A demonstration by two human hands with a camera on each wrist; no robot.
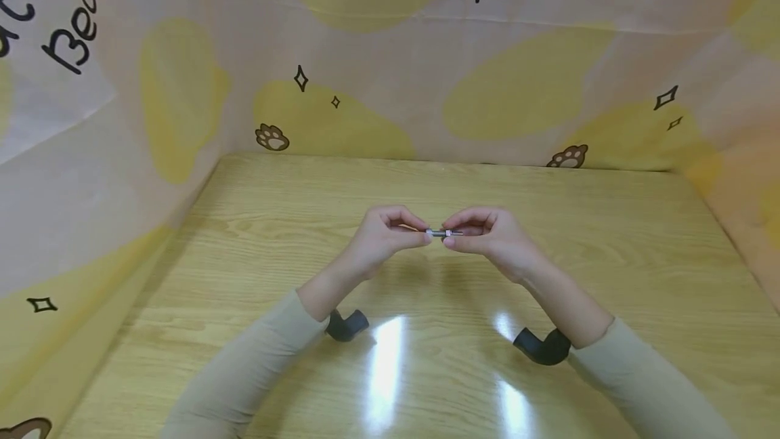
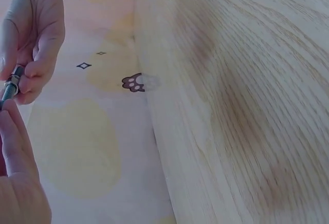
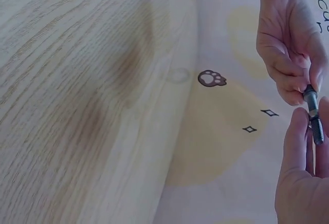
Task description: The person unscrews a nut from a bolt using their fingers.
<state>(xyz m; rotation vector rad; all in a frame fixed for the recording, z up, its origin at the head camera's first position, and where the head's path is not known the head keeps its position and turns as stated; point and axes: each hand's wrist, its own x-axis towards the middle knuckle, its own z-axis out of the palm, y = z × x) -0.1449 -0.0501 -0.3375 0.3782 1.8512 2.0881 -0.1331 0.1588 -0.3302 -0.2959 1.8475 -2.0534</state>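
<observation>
Above the middle of the table, a metal bolt (image 1: 437,233) is held level between both hands. My left hand (image 1: 385,239) pinches its head end between thumb and fingertips. On the shank sits a nut (image 3: 313,114), which my right hand (image 1: 492,239) grips with thumb and fingertips. The bolt's threaded end (image 3: 318,133) sticks out past the nut, between the right fingers. In the left wrist view, the bolt is partly covered by the fingers at the left edge.
A wooden tabletop (image 1: 274,208) with bright light reflections lies below the hands. Patterned cloth (image 1: 378,53) with yellow patches and paw prints stands at the back and sides. Black curved pieces (image 1: 544,346) jut from both wrists over the table.
</observation>
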